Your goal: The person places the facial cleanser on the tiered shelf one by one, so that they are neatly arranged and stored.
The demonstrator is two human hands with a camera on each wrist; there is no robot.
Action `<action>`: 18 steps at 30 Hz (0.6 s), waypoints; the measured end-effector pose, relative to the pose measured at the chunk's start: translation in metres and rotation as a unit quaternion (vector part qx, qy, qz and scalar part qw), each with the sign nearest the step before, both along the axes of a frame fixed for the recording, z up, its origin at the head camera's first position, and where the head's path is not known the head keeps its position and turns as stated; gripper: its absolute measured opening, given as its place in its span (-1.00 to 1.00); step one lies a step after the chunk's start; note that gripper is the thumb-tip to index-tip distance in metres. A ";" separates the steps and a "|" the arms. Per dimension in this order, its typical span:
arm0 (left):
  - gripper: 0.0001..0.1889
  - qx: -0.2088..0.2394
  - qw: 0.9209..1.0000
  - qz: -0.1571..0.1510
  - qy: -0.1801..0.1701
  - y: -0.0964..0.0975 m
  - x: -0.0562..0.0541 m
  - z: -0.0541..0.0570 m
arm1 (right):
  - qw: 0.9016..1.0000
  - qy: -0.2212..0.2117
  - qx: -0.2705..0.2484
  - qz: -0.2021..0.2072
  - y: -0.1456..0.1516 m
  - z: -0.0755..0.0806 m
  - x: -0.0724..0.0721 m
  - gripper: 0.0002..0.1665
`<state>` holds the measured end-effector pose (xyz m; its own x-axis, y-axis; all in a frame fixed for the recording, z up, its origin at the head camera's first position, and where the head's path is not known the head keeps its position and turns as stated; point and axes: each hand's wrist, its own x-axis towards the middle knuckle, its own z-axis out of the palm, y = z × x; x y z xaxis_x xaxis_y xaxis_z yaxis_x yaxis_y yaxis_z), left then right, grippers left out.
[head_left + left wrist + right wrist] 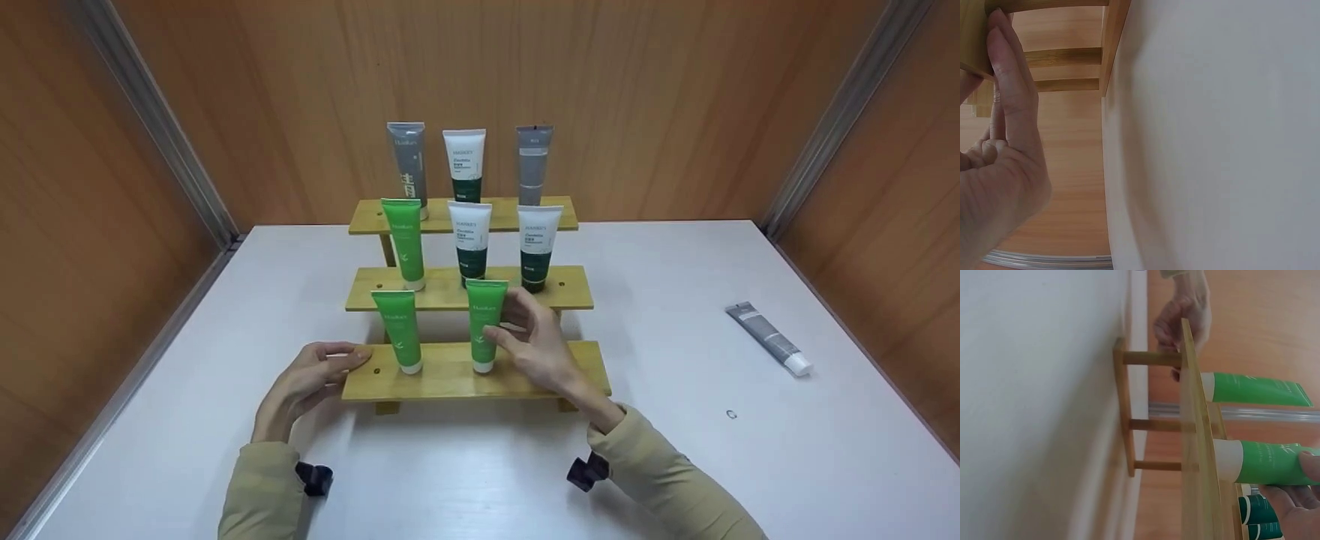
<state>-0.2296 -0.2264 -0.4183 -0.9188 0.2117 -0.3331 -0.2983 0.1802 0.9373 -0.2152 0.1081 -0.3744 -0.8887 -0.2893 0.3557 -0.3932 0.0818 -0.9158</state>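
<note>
My right hand pinches a green squeeze tube between thumb and fingers. That tube stands cap-down on the lowest board of a three-tier wooden display stand; in the right wrist view its white cap is right at the board. My left hand grips the left end of the same board, thumb on top and fingers underneath; the left wrist view shows those fingers along the underside. Another green tube stands cap-down on the board, between my hands.
On the middle tier stand a green tube and two white-and-dark-green tubes. The top tier holds a grey tube, a white-and-green tube and another grey tube. A grey tube and a small ring lie at right.
</note>
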 end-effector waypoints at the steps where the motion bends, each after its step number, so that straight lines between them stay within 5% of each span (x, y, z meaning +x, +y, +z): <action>1: -0.38 0.000 1.000 0.002 -0.001 0.000 0.000 0.000 | 1.000 -0.001 0.001 -0.002 -0.001 0.000 0.000 -0.49; 18: -0.32 -0.022 1.000 0.008 0.001 0.001 0.000 0.000 | 1.000 -0.009 0.015 0.018 -0.007 -0.001 -0.001 -0.48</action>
